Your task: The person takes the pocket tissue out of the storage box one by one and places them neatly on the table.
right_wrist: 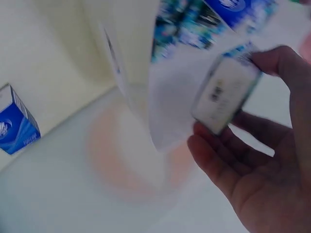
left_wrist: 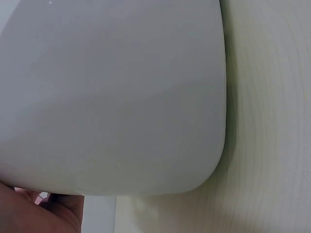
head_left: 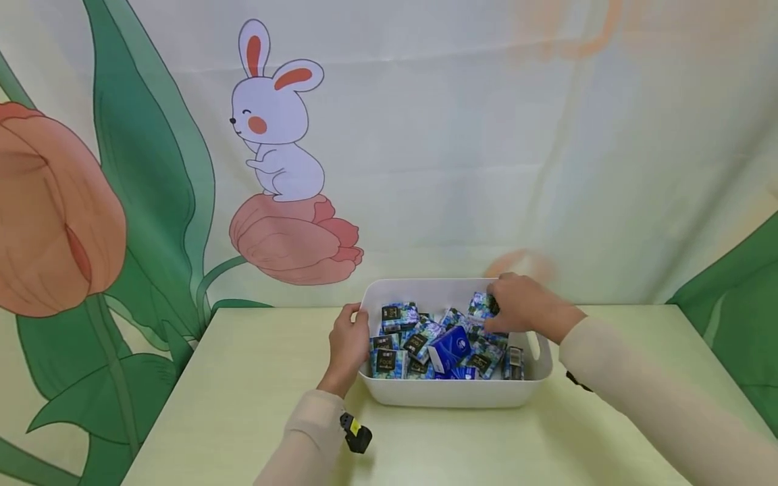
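A white plastic basket (head_left: pixel 450 395) on the table holds many small tissue packs, most printed with blue and green flowers and a black label. At its left end my left hand (head_left: pixel 349 341) grips the rim; the left wrist view shows mostly the basket's smooth outer wall (left_wrist: pixel 116 97), with part of the hand (left_wrist: pixel 43 213) at the lower left. Over the basket's right end is my right hand (head_left: pixel 523 307). In the right wrist view it pinches a small tissue pack (right_wrist: pixel 226 94) between thumb and fingertips, the pack's pale side with dark print showing.
Among the flowered packs lies a plain dark blue tissue pack (head_left: pixel 450 349). Another blue pack (right_wrist: pixel 17 121) shows at the left of the right wrist view, on the table. A printed curtain (head_left: pixel 450 169) with a rabbit and tulips hangs behind the pale table (head_left: pixel 261 391).
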The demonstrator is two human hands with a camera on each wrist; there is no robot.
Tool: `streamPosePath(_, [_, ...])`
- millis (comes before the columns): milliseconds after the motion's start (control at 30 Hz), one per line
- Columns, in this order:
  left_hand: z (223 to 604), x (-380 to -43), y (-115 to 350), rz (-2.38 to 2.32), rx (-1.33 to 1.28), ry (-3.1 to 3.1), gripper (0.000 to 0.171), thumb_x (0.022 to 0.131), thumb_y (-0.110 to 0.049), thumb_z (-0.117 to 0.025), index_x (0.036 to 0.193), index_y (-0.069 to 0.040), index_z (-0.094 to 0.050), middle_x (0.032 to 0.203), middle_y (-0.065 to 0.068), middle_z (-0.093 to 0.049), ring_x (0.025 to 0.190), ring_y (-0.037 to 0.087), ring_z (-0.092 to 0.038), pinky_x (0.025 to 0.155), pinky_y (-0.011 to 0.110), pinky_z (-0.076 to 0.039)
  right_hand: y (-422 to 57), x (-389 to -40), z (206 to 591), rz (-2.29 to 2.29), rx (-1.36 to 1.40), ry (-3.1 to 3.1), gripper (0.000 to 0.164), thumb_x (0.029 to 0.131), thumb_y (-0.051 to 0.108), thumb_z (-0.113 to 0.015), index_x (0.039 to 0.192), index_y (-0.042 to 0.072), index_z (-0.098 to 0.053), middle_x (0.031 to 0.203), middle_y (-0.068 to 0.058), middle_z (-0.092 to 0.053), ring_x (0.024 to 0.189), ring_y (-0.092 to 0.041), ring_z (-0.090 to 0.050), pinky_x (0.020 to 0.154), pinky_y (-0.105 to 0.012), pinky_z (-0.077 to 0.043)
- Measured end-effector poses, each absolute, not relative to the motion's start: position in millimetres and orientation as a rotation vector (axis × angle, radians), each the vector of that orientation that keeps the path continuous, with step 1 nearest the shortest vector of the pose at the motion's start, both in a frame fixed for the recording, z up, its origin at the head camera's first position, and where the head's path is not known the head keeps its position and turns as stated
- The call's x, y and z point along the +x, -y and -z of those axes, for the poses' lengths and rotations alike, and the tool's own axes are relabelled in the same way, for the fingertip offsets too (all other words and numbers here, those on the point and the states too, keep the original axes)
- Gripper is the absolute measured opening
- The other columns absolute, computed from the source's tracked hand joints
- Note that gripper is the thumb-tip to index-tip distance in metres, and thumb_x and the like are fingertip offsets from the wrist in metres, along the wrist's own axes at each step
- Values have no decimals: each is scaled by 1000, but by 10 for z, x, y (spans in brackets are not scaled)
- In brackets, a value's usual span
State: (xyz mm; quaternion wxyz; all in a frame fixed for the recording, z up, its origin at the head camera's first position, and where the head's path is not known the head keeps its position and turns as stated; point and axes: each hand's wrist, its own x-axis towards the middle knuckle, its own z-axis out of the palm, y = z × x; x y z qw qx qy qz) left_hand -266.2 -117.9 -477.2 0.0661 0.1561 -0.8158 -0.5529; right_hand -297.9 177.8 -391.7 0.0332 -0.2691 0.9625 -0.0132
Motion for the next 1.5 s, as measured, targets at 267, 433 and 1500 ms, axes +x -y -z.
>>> streamPosePath(267, [4746, -2667, 1206, 1706, 467, 2457, 39, 106, -32, -43, 137, -12, -57, 87, 11, -57, 60, 18, -48, 46, 28, -43, -2386, -2813, 3612, 472, -456, -3180, 62, 87, 43, -75, 115, -11, -66, 98, -22, -67, 84, -32, -60, 66, -44, -50])
streamPosePath(433, [4754, -2665, 1198, 1697, 471, 2467, 39, 106, -31, -44, 136, -12, -57, 98, 14, -62, 67, 22, -53, 47, 29, -44, -3066, -2821, 3856, 602, -152, -3184, 74, 90, 52, -68, 116, -17, -60, 96, -28, -67, 80, -36, -62, 62, -47, -52])
streamPosePath(1500, [4765, -2658, 1168, 1635, 478, 2486, 37, 106, -31, -45, 134, -11, -59, 115, 16, -65, 93, 30, -60, 68, 41, -52, -3101, -2760, 4358, 672, -10, -3162, 83, 97, 54, -58, 134, -20, -46, 121, -43, -53, 109, -58, -52, 83, -67, -47])
